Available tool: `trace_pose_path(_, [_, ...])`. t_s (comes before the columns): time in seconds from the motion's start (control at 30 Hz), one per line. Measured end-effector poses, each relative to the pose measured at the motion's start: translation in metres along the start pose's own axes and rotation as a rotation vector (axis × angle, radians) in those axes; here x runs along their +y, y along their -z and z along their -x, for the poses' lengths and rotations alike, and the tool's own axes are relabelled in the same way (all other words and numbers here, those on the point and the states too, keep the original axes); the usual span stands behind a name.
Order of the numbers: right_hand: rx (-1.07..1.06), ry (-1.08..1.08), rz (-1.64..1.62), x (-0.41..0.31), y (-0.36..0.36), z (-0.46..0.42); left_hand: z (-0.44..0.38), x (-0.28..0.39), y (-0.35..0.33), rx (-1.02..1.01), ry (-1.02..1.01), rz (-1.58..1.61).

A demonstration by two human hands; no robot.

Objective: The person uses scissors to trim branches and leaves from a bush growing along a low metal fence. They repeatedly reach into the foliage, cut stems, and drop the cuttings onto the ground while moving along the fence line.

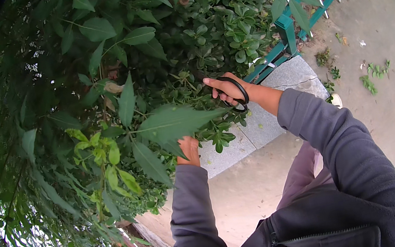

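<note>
In my right hand [229,89] is a pair of scissors with large black loop handles [243,95]; the blades are hidden among the leaves of a green shrub [241,35]. My left hand [188,149] reaches into the same foliage, its fingers covered by a broad serrated leaf [178,122], so what it touches cannot be seen. Below and between the hands, a leafy sprig [219,139] hangs over a grey stone slab [231,153].
A green metal fence [287,33] with white hoops runs to the upper right from the stone ledge. Cut leafy sprigs [369,84] lie on the concrete ground [394,119]. A yellow-green shoot [99,154] and dense branches fill the left side.
</note>
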State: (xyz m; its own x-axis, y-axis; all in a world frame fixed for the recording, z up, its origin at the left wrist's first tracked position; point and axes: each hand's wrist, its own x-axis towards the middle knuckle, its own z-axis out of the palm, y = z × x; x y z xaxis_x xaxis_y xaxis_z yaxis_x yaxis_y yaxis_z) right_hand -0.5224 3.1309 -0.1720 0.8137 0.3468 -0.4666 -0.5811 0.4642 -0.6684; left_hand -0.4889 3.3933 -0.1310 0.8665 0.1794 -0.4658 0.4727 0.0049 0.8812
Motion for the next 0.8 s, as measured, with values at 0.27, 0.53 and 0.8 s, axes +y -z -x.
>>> trace_pose_path(0.27, [-0.292,-0.127,0.065,0.021,0.054,0.014,0.018,0.004,-0.059,0.012,-0.219,-0.415])
trace_pose_path(0.53, [-0.461,-0.237,0.241,0.030,0.019,-0.020,-0.031,-0.027,0.045,-0.071,-0.378,-0.684])
trace_pose_path(0.8, [-0.432,-0.193,0.313,-0.008,-0.031,-0.056,-0.014,-0.027,0.038,0.024,-0.011,0.099])
